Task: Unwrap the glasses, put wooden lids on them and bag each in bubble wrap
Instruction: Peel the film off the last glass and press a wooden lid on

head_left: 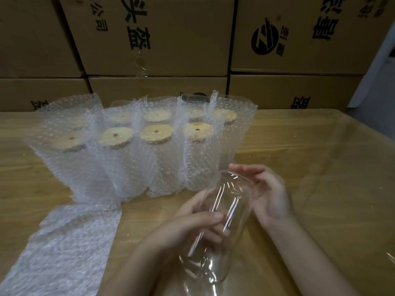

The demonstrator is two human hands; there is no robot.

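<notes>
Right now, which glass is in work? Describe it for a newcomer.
On the wooden table, before the rows of bubble-wrapped glasses, the left hand grips one tilted clear glass, the right hand open at its far end. Unlike its neighbours, it has neither lid nor bubble wrap.

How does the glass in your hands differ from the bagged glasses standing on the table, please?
The held glass has no lid or wrap; the bagged glasses wear wooden lids inside bubble wrap. The held glass lies tilted in the left hand; the bagged glasses stand upright on the table. Both look tall and cylindrical.
</notes>
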